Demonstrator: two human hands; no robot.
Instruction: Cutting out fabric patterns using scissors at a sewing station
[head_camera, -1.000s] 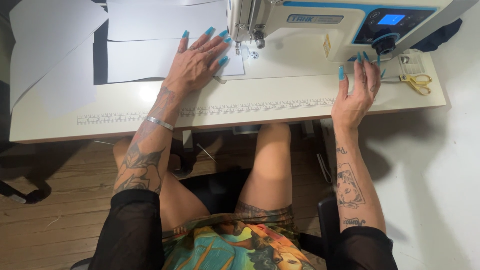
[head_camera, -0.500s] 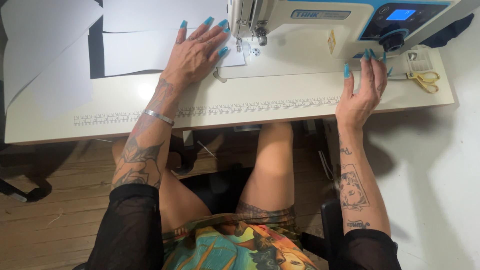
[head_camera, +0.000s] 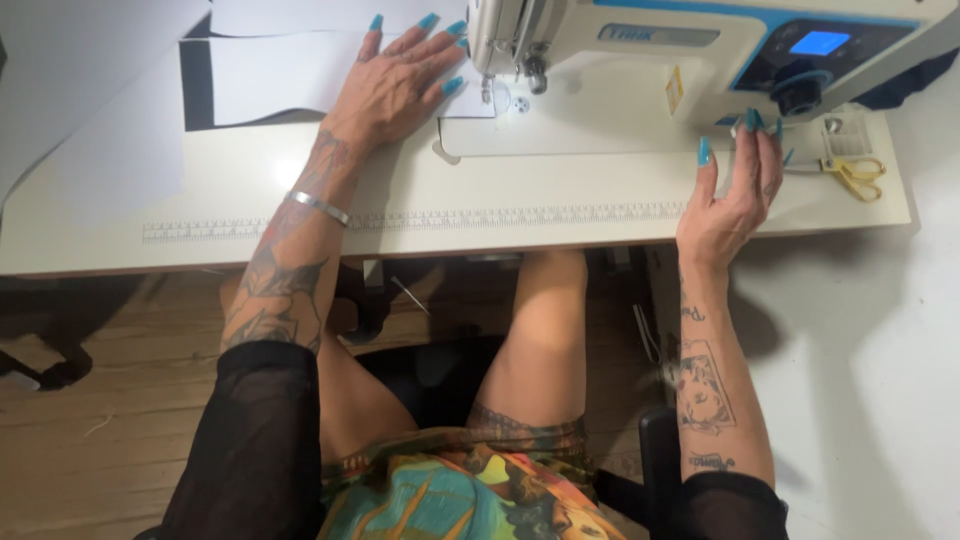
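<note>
The left hand (head_camera: 400, 85) is laid flat, palm down and fingers spread, on a sheet of white fabric (head_camera: 275, 75) at about eleven o'clock on the table (head_camera: 250, 190). No grip is closed on the fabric: it is only pressed under the palm, and the turquoise fingertips (head_camera: 452, 86) are pointed toward the needle area (head_camera: 488, 92) of the white and blue sewing machine (head_camera: 650, 60), just beside it at one o'clock from the hand. A silver bracelet (head_camera: 318, 207) is worn on the left wrist.

The right hand (head_camera: 735, 190) is raised at the front edge of the table at about three o'clock, palm turned inward and fingers loosely curled. Its grip is wide and nothing is held in it. Its fingertips are seen just below the black dial (head_camera: 800, 100) on the machine's control panel, under the lit blue screen (head_camera: 818, 42); whether the dial is touched cannot be told. Yellow-handled scissors (head_camera: 855, 175) are lying on the table just to the right of that hand, at about three o'clock from it, beside a small clear box (head_camera: 848, 135).

A printed ruler strip (head_camera: 450, 220) is run along the front edge of the table, between the two forearms. More white fabric pieces (head_camera: 100, 100) are spread at nine to ten o'clock over a dark layer (head_camera: 197, 90).
</note>
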